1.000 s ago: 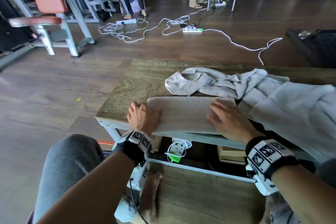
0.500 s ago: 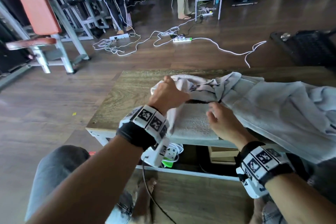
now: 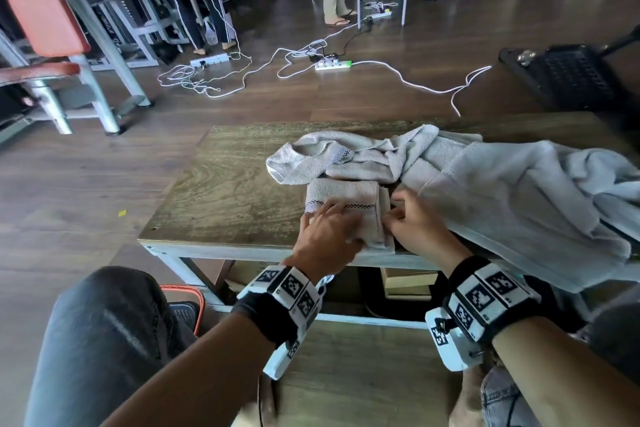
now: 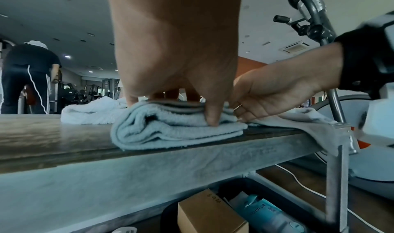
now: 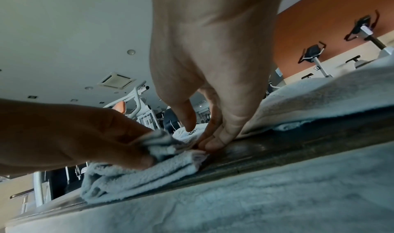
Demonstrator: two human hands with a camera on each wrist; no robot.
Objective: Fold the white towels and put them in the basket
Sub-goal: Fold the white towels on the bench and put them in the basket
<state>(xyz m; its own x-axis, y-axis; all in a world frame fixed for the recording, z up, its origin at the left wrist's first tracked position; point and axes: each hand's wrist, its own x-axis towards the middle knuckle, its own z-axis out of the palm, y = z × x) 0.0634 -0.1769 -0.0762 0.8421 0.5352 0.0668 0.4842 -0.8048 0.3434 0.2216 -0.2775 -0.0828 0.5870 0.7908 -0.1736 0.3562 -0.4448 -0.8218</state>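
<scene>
A small folded white towel point(image 3: 343, 198) with a checked stripe lies near the front edge of the wooden table point(image 3: 221, 191). My left hand point(image 3: 332, 218) rests on top of it; in the right wrist view its thumb and fingers pinch the upper layers point(image 5: 162, 145). The fingertips of my right hand point(image 3: 398, 215) touch the towel's right edge, thumb apart from them point(image 5: 202, 135). Crumpled white towels point(image 3: 346, 156) lie just behind. A large white towel point(image 3: 519, 204) spreads over the table's right side. A black perforated basket point(image 3: 571, 76) stands on the floor, far right.
White cables and power strips point(image 3: 332, 64) trail over the floor beyond the table. Gym machines point(image 3: 69, 45) stand at the left, and people stand at the back. Boxes point(image 4: 211, 213) sit under the table. An orange-rimmed object point(image 3: 183, 305) is beside my left knee.
My left hand has carried the long towel's left end over to the right, so the towel is now half as wide. My right hand has stayed at the right edge.
</scene>
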